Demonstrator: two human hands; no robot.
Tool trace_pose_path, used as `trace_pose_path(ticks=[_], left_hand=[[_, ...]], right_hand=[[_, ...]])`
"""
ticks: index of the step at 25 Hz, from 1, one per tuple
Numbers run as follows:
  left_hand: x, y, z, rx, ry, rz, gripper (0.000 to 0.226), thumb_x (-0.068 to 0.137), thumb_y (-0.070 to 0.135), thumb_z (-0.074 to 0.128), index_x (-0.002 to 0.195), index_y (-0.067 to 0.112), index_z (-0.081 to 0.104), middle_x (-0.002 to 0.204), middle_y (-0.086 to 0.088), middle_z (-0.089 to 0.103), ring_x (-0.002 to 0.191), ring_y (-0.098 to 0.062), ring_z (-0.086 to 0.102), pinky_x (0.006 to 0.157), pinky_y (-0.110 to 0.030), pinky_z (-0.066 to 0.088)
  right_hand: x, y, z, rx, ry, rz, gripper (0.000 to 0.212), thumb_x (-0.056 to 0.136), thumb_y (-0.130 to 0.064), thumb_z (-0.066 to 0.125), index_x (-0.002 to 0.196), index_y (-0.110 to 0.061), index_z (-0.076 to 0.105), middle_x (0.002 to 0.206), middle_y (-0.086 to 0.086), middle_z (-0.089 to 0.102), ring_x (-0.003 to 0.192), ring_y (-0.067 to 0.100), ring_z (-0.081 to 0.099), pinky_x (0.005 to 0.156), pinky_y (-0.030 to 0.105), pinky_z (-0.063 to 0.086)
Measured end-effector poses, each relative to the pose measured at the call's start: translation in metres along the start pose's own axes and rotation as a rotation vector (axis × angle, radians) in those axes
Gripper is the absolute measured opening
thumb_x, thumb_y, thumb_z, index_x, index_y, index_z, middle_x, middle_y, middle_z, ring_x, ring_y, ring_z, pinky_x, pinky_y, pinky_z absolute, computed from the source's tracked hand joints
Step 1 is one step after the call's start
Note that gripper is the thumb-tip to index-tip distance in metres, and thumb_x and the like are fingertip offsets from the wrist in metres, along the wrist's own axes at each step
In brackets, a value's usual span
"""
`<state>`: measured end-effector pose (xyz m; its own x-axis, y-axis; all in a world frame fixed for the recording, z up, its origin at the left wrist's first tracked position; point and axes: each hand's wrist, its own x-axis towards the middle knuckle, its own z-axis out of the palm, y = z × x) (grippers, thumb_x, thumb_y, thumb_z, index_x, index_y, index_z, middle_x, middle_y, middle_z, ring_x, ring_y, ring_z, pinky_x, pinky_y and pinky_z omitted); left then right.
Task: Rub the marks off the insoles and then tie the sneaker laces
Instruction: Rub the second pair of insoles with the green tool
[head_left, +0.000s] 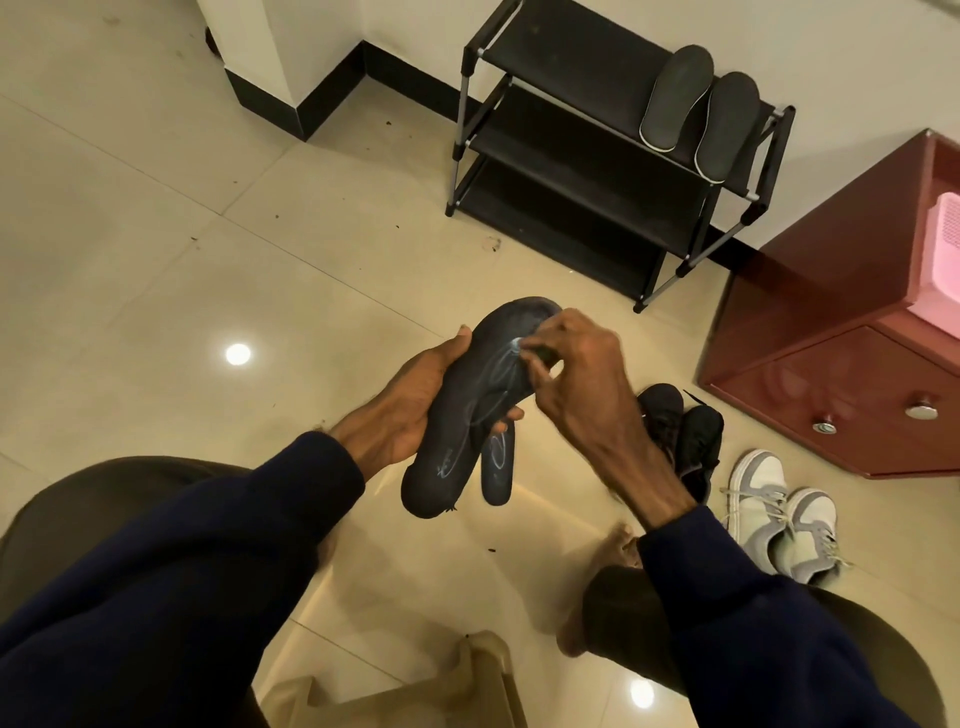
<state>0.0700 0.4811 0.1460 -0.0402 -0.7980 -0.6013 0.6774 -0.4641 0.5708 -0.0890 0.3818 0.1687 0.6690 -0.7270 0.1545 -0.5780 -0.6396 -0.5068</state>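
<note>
A person sits over a beige tiled floor (156, 234) with a dark grey foam insole (457, 431) held in mid-air at the centre of the scene, its toe end pointing far and its heel end near. The left hand (410, 410) grips the insole from the left, thumb along its left edge and fingertips curled round its right edge. The right hand (582, 374) has its fingers bent and pinches a small dark object (543, 356), too blurred to identify, against the chalky white marks near the insole's far end. A second dark insole with a white oval mark (497, 467) shows just beside and below the first; whether it is held cannot be told. To the right on the floor lie black sneakers (680, 431) and, nearer, white-and-grey laced sneakers (779, 514). On the far black shoe rack (571, 171) rest two grey insoles (696, 109).
</note>
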Motion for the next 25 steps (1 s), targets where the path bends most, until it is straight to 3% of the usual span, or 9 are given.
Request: trace_pose_path(ticks=[4, 9, 14, 18, 20, 23, 25], left_hand=[[0.006, -0.001, 0.003, -0.017, 0.075, -0.015, 0.056, 0.103, 0.045, 0.051, 0.136, 0.001, 0.060, 0.103, -0.017, 0.069, 0.080, -0.028, 0.068, 0.069, -0.036, 0.059], [0.005, -0.002, 0.009, -0.014, 0.019, -0.009, 0.049, 0.105, 0.042, 0.047, 0.129, 0.001, 0.061, 0.104, -0.024, 0.070, 0.080, -0.034, 0.070, 0.070, -0.041, 0.057], [0.008, -0.002, 0.009, 0.038, 0.107, -0.006, 0.059, 0.101, 0.060, 0.045, 0.117, 0.008, 0.070, 0.094, -0.012, 0.073, 0.076, -0.025, 0.071, 0.069, -0.034, 0.056], [0.003, -0.001, 0.016, 0.051, 0.060, -0.006, 0.062, 0.104, 0.056, 0.039, 0.122, 0.002, 0.064, 0.089, -0.020, 0.072, 0.065, -0.027, 0.068, 0.061, -0.035, 0.056], [0.002, 0.000, 0.016, 0.051, 0.078, -0.019, 0.063, 0.103, 0.057, 0.040, 0.123, 0.002, 0.065, 0.094, -0.021, 0.073, 0.069, -0.029, 0.070, 0.062, -0.036, 0.057], [0.006, -0.002, 0.008, 0.055, 0.131, -0.012, 0.066, 0.100, 0.061, 0.047, 0.133, 0.005, 0.064, 0.112, -0.020, 0.072, 0.085, -0.030, 0.072, 0.071, -0.038, 0.057], [0.006, -0.002, 0.009, 0.064, 0.116, -0.014, 0.064, 0.102, 0.059, 0.045, 0.132, 0.005, 0.064, 0.109, -0.021, 0.073, 0.081, -0.030, 0.072, 0.069, -0.039, 0.059]], right_hand=[[-0.017, -0.025, 0.016, 0.101, -0.161, -0.147, 0.015, 0.088, -0.010, 0.079, 0.103, -0.011, 0.081, 0.098, 0.005, 0.068, 0.083, 0.018, 0.066, 0.074, 0.026, 0.058], [-0.003, 0.013, 0.002, 0.033, 0.037, 0.003, 0.014, 0.086, -0.009, 0.079, 0.100, -0.011, 0.081, 0.095, 0.004, 0.071, 0.085, 0.016, 0.065, 0.077, 0.039, 0.059], [-0.024, -0.021, 0.022, 0.029, -0.127, -0.247, 0.013, 0.085, 0.000, 0.076, 0.096, -0.005, 0.079, 0.094, 0.010, 0.071, 0.089, 0.027, 0.066, 0.081, 0.039, 0.058], [-0.004, 0.023, 0.002, 0.002, 0.088, -0.001, 0.017, 0.087, -0.005, 0.077, 0.103, -0.010, 0.077, 0.097, 0.005, 0.069, 0.088, 0.018, 0.062, 0.079, 0.042, 0.058], [-0.007, 0.018, 0.005, 0.026, 0.088, 0.016, 0.017, 0.088, -0.006, 0.075, 0.104, -0.011, 0.078, 0.098, 0.003, 0.068, 0.088, 0.016, 0.061, 0.078, 0.041, 0.057], [-0.019, -0.008, 0.018, 0.058, -0.077, -0.140, 0.013, 0.092, -0.008, 0.073, 0.103, -0.010, 0.079, 0.101, 0.005, 0.067, 0.091, 0.021, 0.064, 0.078, 0.040, 0.058], [-0.013, 0.000, 0.013, 0.070, -0.063, -0.130, 0.014, 0.092, -0.008, 0.073, 0.104, -0.009, 0.079, 0.100, 0.006, 0.069, 0.090, 0.020, 0.064, 0.077, 0.041, 0.059]])
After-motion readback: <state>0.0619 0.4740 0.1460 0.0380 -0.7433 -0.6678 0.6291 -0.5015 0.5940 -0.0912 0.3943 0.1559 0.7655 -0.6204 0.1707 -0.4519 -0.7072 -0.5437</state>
